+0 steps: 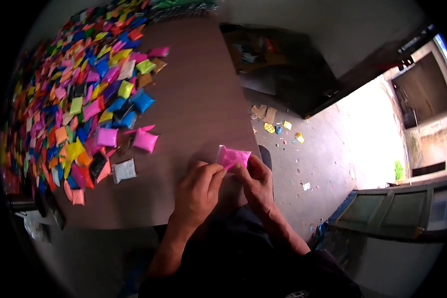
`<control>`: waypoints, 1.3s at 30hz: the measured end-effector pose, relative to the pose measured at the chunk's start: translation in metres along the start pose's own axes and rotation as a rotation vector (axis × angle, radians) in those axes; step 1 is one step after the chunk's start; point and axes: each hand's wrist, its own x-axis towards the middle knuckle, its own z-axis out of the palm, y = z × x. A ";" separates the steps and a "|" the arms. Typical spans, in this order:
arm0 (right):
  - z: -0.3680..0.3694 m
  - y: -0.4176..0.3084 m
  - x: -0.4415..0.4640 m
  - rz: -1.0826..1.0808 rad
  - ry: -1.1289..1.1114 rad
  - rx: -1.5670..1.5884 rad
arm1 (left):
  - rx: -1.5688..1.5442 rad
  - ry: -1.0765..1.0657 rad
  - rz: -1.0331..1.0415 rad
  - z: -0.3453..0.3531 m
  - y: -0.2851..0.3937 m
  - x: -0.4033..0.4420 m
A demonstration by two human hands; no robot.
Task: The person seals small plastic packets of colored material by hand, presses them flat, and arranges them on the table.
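A small clear packet with bright pink filling [235, 157] is between my two hands, above the table's right edge. My right hand [256, 181] grips its right side, thumb on the front. At the packet's lower left, the thumb and fingers of my left hand [198, 188] are pinched together. A thin pink bit shows by those fingertips; whether it is part of the packet or a separate piece, I cannot tell. Nearest on the table lie another pink packet [145, 141] with a slim pink stick [139, 130] at its top, and a white packet [124, 170].
A large heap of many-coloured packets [77, 107] covers the left of the brown table [193, 74]. Scraps of cardboard [264, 113] and yellow wrappers [269, 127] litter the floor to the right. Beyond are a bright doorway [367, 134] and a panelled door [397, 211].
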 end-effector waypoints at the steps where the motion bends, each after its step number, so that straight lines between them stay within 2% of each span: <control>1: -0.004 -0.003 -0.002 -0.007 0.011 0.025 | -0.013 -0.024 0.033 0.007 0.003 0.005; 5: -0.023 -0.012 -0.008 -0.020 0.098 0.137 | 0.025 -0.108 0.152 0.039 0.009 0.024; 7: -0.036 -0.016 -0.011 -0.051 0.173 0.124 | 0.144 -0.208 0.311 0.054 0.009 0.042; 8: -0.042 -0.017 -0.016 -0.056 0.191 0.129 | 0.135 -0.221 0.323 0.063 0.007 0.052; 10: -0.053 -0.019 -0.023 -0.154 0.268 0.013 | 0.209 -0.175 0.280 0.083 0.003 0.075; 13: -0.071 -0.016 -0.025 -0.193 0.295 -0.031 | 0.117 -0.141 0.229 0.091 0.008 0.084; 16: -0.085 -0.015 -0.021 -0.116 0.318 0.114 | 0.042 -0.163 0.139 0.087 0.009 0.070; 19: -0.084 -0.011 -0.015 -0.085 0.298 0.203 | -0.012 -0.179 -0.042 0.075 0.025 0.051; 20: -0.083 -0.010 -0.014 -0.063 0.270 0.217 | 0.003 -0.179 -0.043 0.076 0.028 0.045; 22: -0.077 -0.003 -0.012 -0.056 0.226 0.239 | -0.010 -0.180 0.104 0.080 0.036 0.038; 26: -0.065 -0.007 -0.013 -0.083 0.142 0.266 | 0.084 -0.138 0.134 0.079 0.022 0.046; 28: -0.065 -0.008 -0.014 -0.069 0.114 0.292 | 0.153 -0.113 0.048 0.064 0.006 0.048; 30: -0.058 -0.013 -0.011 -0.083 0.102 0.198 | 0.166 -0.088 -0.043 0.049 -0.016 0.043; 32: -0.043 -0.009 -0.004 -0.078 0.105 0.196 | 0.248 -0.065 0.003 0.036 -0.024 0.024; 35: -0.027 0.001 0.016 -0.363 0.161 -0.248 | 0.433 -0.100 0.040 0.016 -0.033 -0.004; 36: -0.021 0.002 0.021 -0.356 0.141 -0.254 | 0.437 -0.090 0.021 0.008 -0.040 -0.012; 38: -0.011 0.001 0.032 -0.612 0.111 -0.594 | 0.494 -0.091 0.110 -0.007 -0.055 -0.024; 39: -0.004 -0.001 0.033 -0.665 0.085 -0.698 | 0.485 -0.080 0.098 -0.014 -0.060 -0.029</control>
